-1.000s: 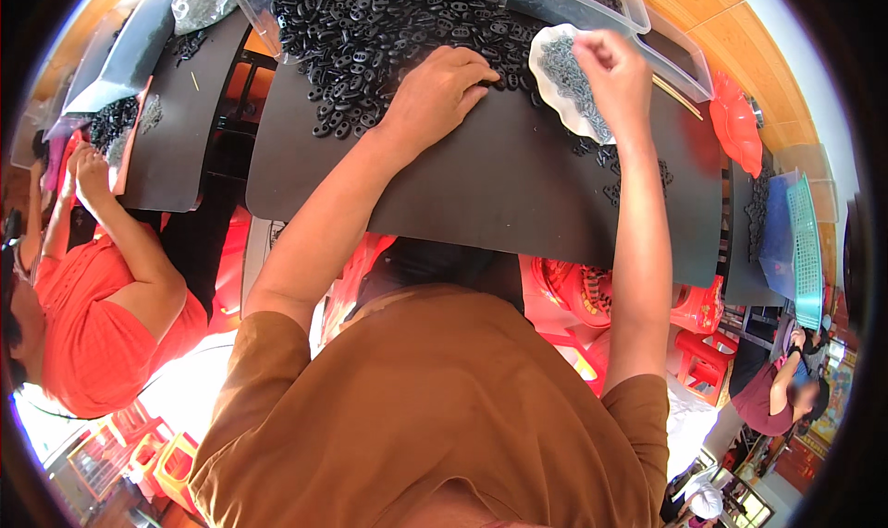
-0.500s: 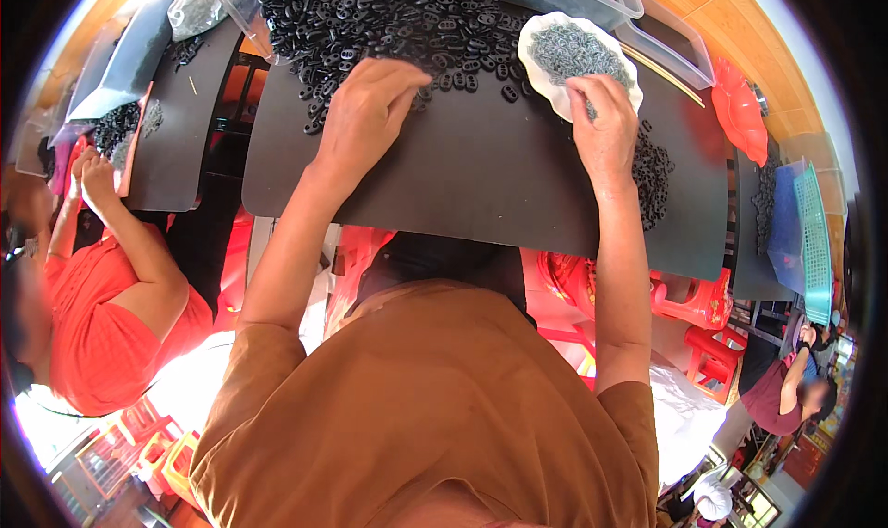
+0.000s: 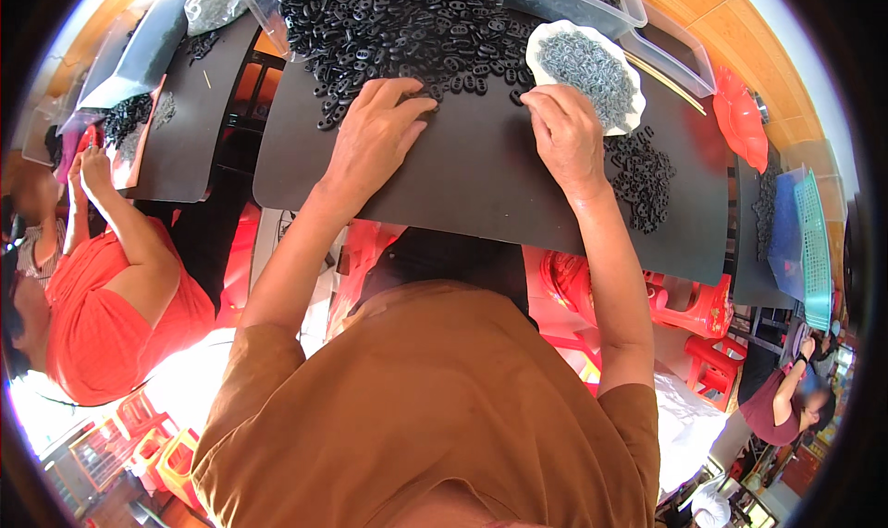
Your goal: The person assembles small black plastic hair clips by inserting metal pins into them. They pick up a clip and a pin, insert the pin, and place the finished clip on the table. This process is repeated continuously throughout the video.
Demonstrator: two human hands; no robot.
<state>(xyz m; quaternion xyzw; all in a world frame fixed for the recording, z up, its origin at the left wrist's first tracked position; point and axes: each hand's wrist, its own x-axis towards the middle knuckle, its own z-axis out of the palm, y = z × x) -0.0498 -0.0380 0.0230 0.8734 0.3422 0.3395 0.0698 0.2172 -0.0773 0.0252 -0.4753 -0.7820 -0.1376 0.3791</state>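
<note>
A large heap of small black oval pieces with holes [image 3: 398, 29] covers the far part of the dark table [image 3: 462, 158]. At the heap's near edge, my left hand [image 3: 375, 140] has its fingers curled in toward the thumb; whatever they hold, if anything, is hidden. My right hand [image 3: 569, 140] is over the table, beside the near left rim of a white scalloped dish [image 3: 535, 52]. Its thumb and fingertips are pinched together, and any piece in them is too small to make out. Many tiny grey pieces [image 3: 587, 70] fill the dish.
A smaller pile of black pieces [image 3: 641, 181] lies right of my right hand. Behind the dish are clear plastic bins [image 3: 564, 3] and thin sticks [image 3: 671, 82]. A red dish [image 3: 740, 112] and a turquoise basket [image 3: 814, 251] stand farther right. A person in red [image 3: 120, 288] works at the left table.
My right hand has come out of the white dish, moving left and toward me, with its fingers still pinched. My left hand has shifted slightly nearer to me. The view has shifted a little.
</note>
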